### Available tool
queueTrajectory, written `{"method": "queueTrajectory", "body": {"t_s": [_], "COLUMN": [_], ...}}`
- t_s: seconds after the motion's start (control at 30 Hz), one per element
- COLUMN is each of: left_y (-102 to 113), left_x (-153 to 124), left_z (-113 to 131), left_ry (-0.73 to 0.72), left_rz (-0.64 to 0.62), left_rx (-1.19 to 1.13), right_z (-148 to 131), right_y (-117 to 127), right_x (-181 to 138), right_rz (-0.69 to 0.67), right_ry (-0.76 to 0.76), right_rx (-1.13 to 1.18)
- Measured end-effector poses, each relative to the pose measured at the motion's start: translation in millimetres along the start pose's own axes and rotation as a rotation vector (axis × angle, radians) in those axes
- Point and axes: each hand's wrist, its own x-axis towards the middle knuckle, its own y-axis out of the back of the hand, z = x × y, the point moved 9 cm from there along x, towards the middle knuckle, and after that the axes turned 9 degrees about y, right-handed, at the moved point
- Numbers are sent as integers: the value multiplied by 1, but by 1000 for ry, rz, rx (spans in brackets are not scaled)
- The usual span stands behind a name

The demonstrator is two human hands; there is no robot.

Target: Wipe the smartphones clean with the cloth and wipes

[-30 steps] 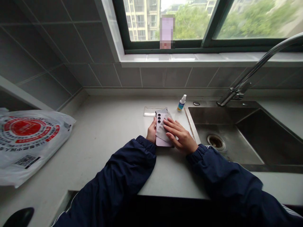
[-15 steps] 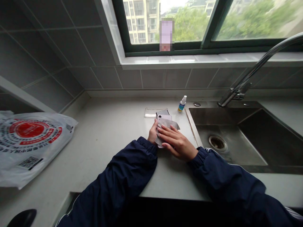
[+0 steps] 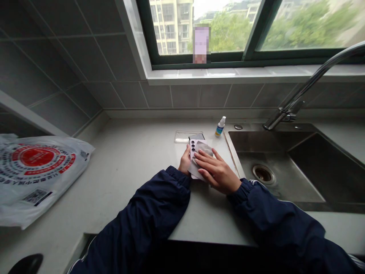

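Observation:
My left hand (image 3: 185, 160) is closed around the left edge of a pale lilac smartphone (image 3: 194, 155), its back turned up and three camera lenses showing. Over the phone's back lies a thin grey cleaning cloth (image 3: 203, 146). My right hand (image 3: 218, 173) presses that cloth down with nearly straight fingers; its thumb side lies low on the phone. Just behind the phone, a clear phone case (image 3: 181, 136) rests on the counter. Beside it is a flat, dark-edged item with a greyish face (image 3: 198, 136), partly hidden by the phone. A small spray bottle (image 3: 219, 127) stands upright farther back.
To the right is a steel sink (image 3: 285, 182) with a curved faucet (image 3: 308, 83). A white plastic bag with red print (image 3: 37, 175) lies on the pale counter (image 3: 137, 152) at left. The counter's front edge runs below my forearms. A window is behind.
My right hand and the cloth have shifted slightly toward the right and down across the phone. More of the camera lenses is uncovered. The left hand keeps its hold.

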Motion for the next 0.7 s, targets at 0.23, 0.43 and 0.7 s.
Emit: {"method": "queueTrajectory", "body": {"t_s": [0.23,0.43,0.7], "left_y": [1,0,-7], "left_x": [0,3,-6], "left_z": [-1,2,1], "left_ry": [8,-60,18], "left_rz": [14,-39,-14], "left_rx": [1,-22,9], "right_z": [12,33,-4], "right_y": [8,1,6], "right_x": [-2,-6,0], "right_rz": [39,-7,58], "right_ry": [-90,-211,55], "right_rx": [-40,-65,116]}}
